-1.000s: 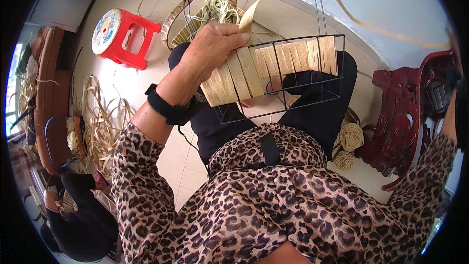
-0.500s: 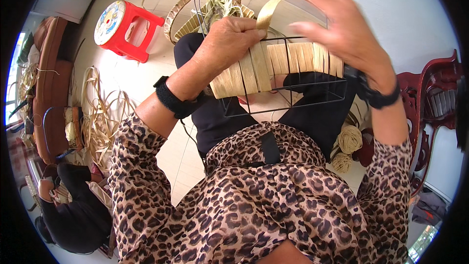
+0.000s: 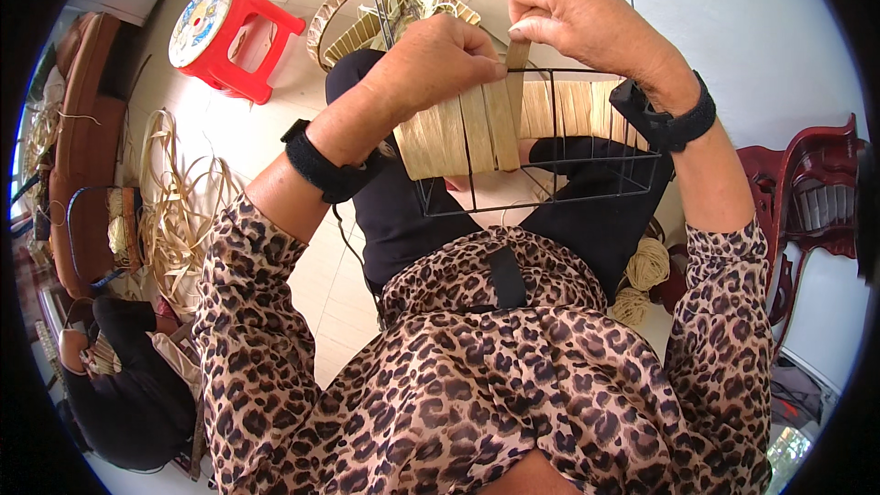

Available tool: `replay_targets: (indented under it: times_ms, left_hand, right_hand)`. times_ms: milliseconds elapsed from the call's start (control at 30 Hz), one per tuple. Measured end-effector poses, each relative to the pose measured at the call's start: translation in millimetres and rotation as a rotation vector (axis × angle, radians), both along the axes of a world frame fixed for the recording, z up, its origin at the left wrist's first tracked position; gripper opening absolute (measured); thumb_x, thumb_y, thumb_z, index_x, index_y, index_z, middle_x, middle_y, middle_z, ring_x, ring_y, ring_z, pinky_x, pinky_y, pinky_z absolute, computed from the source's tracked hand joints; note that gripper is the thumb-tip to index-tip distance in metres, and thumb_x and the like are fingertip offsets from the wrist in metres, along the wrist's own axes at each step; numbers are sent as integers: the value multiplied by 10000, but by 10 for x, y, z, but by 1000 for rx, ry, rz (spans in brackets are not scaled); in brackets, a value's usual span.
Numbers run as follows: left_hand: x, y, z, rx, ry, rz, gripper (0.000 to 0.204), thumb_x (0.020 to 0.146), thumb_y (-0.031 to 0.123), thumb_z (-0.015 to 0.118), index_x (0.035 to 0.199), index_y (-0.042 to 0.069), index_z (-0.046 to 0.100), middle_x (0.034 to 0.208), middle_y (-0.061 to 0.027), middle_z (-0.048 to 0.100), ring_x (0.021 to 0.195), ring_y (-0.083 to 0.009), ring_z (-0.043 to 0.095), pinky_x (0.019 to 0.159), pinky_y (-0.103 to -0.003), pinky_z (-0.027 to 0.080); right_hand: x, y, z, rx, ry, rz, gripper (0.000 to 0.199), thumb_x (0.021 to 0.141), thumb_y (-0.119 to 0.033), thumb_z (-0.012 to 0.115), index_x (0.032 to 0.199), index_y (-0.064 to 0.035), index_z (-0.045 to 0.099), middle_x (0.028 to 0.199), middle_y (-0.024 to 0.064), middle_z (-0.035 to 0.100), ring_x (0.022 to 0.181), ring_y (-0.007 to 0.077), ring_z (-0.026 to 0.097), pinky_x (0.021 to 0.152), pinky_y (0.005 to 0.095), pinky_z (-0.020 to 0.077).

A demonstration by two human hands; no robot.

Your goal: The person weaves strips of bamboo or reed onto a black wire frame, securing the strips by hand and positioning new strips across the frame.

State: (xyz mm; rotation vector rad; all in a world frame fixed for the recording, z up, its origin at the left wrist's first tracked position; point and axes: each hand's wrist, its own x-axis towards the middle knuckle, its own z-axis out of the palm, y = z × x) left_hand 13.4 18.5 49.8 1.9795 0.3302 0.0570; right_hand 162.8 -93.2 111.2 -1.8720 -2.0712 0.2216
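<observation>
On my lap rests a black wire basket frame (image 3: 587, 191), with part of its side wrapped in flat tan ribbon strips (image 3: 444, 139). My left hand (image 3: 438, 60) is closed over the frame's top edge at the wrapped part, its thumb and fingers pressed together there. Just to its right, a loose length of tan ribbon (image 3: 516, 69) runs upward from the frame's inside. Its upper end is pinched between the thumb and fingers of my right hand (image 3: 573, 18), held above the rail. Another row of wrapped strips (image 3: 573, 103) covers the far side.
A red stool (image 3: 240, 41) with a patterned white top stands at the far left. A brown-rimmed basket (image 3: 341, 9) holding pale strands lies beyond my knees. Loose tan ribbon (image 3: 179, 211) is heaped on the left; twine balls (image 3: 647, 261) and a dark red carved chair (image 3: 807, 183) are right.
My right hand has gone from spread fingers to a pinch on the ribbon, moving slightly left and down. The ribbon, looped before, is now drawn straight. My left hand stays at the rail.
</observation>
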Motion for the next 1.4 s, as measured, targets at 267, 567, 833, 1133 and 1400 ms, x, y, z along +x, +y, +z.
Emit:
replay_targets:
  times_ms: [267, 567, 833, 1133, 1400]
  left_hand:
    - [-11, -41, 28, 35, 7, 71, 111, 785, 127, 659, 807, 19, 678, 620, 23, 579, 569, -52, 508, 551, -228, 431]
    - [-17, -35, 0, 70, 33, 74, 95, 794, 124, 655, 790, 31, 674, 619, 26, 567, 556, -48, 488, 526, -228, 413]
    - [-4, -50, 28, 123, 89, 28, 132, 810, 161, 647, 786, 32, 660, 620, 20, 562, 567, -54, 493, 565, -245, 428]
    - [-7, -61, 15, 42, 19, 43, 148, 809, 159, 641, 810, 12, 653, 611, -4, 565, 577, -74, 497, 594, -260, 439]
    - [-16, -100, 217, 107, 49, -3, 183, 731, 134, 622, 864, 41, 706, 675, -98, 654, 615, -157, 603, 626, -299, 487]
  right_hand:
    - [-175, -124, -190, -108, 73, -75, 161, 749, -207, 642, 757, -58, 581, 723, 106, 602, 681, 280, 598, 617, 390, 471]
    - [-281, -129, -33, -54, 140, -47, 133, 746, -168, 612, 713, -48, 563, 672, 117, 565, 635, 294, 577, 581, 399, 451]
    - [-221, -123, -94, -65, 166, -36, 136, 742, -155, 577, 691, -31, 550, 670, 127, 556, 620, 310, 560, 571, 394, 447]
    - [-221, -137, 129, 150, -212, 86, 152, 762, -137, 665, 761, -36, 550, 712, 90, 509, 617, 266, 533, 568, 371, 419]
    - [-414, -338, -51, 290, -237, -17, 167, 720, -132, 699, 749, -65, 549, 735, 80, 509, 654, 274, 561, 574, 362, 451]
